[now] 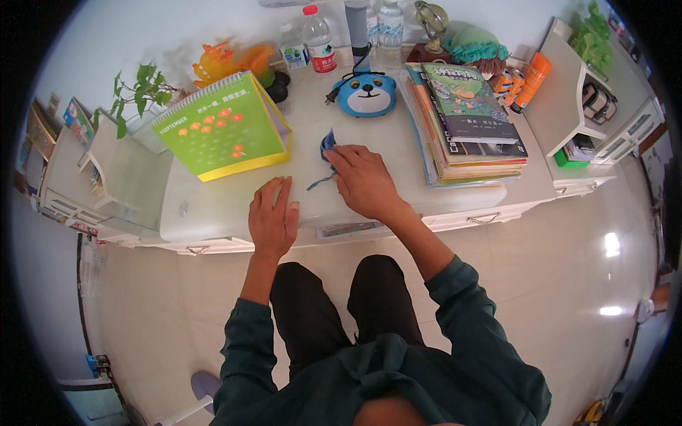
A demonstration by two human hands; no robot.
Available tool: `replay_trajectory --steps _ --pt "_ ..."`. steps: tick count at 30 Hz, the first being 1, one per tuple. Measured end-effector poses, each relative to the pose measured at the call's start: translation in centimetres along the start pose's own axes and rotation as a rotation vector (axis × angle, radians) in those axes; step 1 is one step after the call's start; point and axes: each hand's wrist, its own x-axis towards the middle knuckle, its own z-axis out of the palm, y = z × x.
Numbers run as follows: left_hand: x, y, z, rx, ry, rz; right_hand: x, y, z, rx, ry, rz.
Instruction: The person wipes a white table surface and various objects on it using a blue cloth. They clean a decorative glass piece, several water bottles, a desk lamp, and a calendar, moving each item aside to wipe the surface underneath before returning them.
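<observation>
My right hand (362,178) rests over a small blue cloth item (327,145) on the white desk (314,205); a blue cord trails from it towards the lower left. The fingers cover part of the cloth, and whether they grip it is unclear. My left hand (272,215) lies palm down at the desk's front edge, fingers slightly spread, holding nothing. Left of the cloth stands a green spiral desk calendar (226,128). Behind the cloth is a blue animal-face lamp base (366,95) with a black cord and plug. A stack of books (469,128) lies to the right.
Plastic bottles (321,45), an orange leaf-shaped ornament (216,66) and a small globe (432,21) line the back. Orange cans (509,85) and an orange cylinder (533,80) stand behind the books. A potted plant (141,93) is at left; shelf units flank the desk.
</observation>
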Motion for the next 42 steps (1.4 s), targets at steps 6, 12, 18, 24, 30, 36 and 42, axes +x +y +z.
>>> replay_trajectory --steps 6,12,18,24,30,36,42 --pt "1.1 0.8 -0.4 -0.387 0.002 -0.144 0.0 0.3 0.4 0.036 0.051 0.038" --pt "5.9 2.8 2.2 -0.372 -0.045 0.112 0.6 -0.3 -0.3 0.082 0.055 0.099" --pt "5.8 2.9 3.9 -0.477 -0.166 0.106 0.8 -0.5 -0.8 0.088 -0.01 0.168" --pt "5.7 3.0 4.0 -0.444 -0.119 0.08 0.6 0.4 -0.1 0.061 -0.004 0.106" --pt "5.5 3.5 3.6 -0.406 -0.099 -0.027 1.2 0.1 0.1 -0.018 -0.026 0.103" --pt "5.8 4.0 3.3 -0.284 -0.113 -0.107 2.3 2.8 1.2 -0.235 0.045 0.134" --pt "5.7 4.2 3.1 -0.251 -0.13 -0.135 1.3 3.2 1.6 -0.427 0.102 0.3"
